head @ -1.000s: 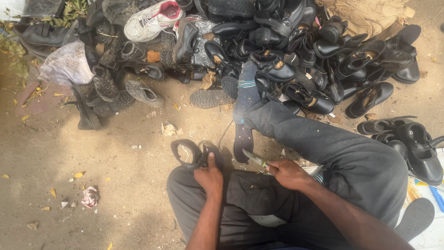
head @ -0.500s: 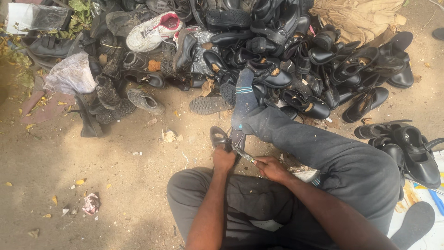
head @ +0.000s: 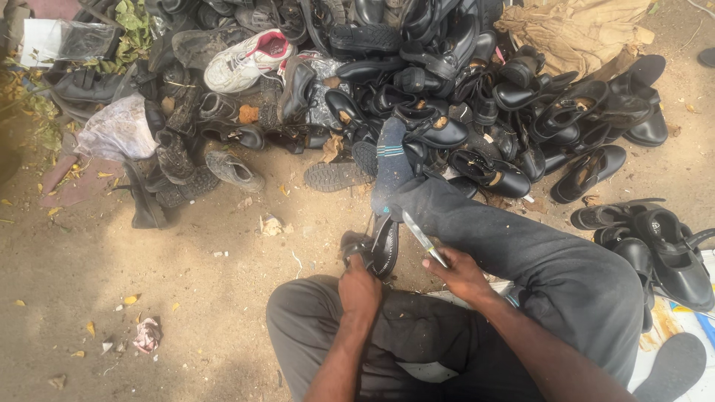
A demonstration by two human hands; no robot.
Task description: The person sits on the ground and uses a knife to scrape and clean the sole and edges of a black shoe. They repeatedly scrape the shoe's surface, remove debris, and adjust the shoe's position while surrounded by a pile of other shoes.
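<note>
Outdoors, seated on ground: left hand point(head: 360, 286) grips black shoe point(head: 381, 246) upright; right hand point(head: 462, 272) holds knife point(head: 419, 237) just beside it. Trimming step seemingly underway; next cut calls for firm hold.

1 view only: head camera, worn by seated person, looking steeply down and slightly forward over own lap. Close range to left hand point(head: 360, 286) and right hand point(head: 459, 272) at lower centre; forearms enter from bottom edge. Outstretched leg point(head: 521, 246) runs from lower right up toward centre. Farther off, shoe pile point(head: 447, 89) fills upper half of frame, sandy ground point(head: 149, 283) fills left and lower left. No second view, so no shared area.
</note>
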